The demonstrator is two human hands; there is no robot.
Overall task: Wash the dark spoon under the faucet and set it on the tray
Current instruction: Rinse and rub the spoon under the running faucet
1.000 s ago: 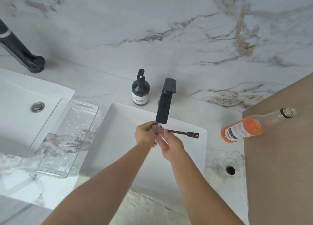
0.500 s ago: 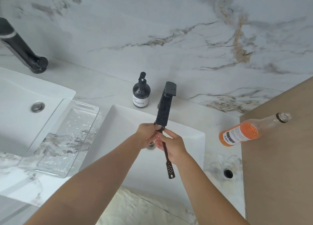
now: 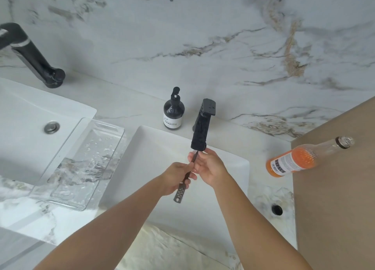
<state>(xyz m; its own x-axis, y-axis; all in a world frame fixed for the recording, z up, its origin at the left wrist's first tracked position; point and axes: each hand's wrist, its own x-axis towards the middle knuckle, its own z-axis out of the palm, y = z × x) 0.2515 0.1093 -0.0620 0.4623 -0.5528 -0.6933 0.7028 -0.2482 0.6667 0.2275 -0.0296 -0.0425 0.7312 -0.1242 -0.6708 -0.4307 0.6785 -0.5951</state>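
Basin (image 3: 154, 147) lay at centre, wet tray (image 3: 81, 164) at nine o'clock waiting. Under the faucet (image 3: 199, 134), the dark spoon (image 3: 187, 175) had swung handle-toward-the-person, passing from right hand (image 3: 210, 167), now loosely open beside it, to left hand (image 3: 176, 177), clamped on the handle; rinsing seemed nearly finished.

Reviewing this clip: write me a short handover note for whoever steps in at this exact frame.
Left hand: closed around the handle of the dark slotted metal spoon.
Right hand: open, fingers against the spoon's upper part, just below the spout.
Spoon: held upright over the white rectangular basin, perforated handle end pointing down, bowl end hidden under the matte black faucet.
Clear plastic tray: on the counter left of the basin, wet, nothing on it.
Done: spoon brought to the faucet. Whether water is running I cannot tell.
Left: finish rinsing, then set the spoon on the tray.
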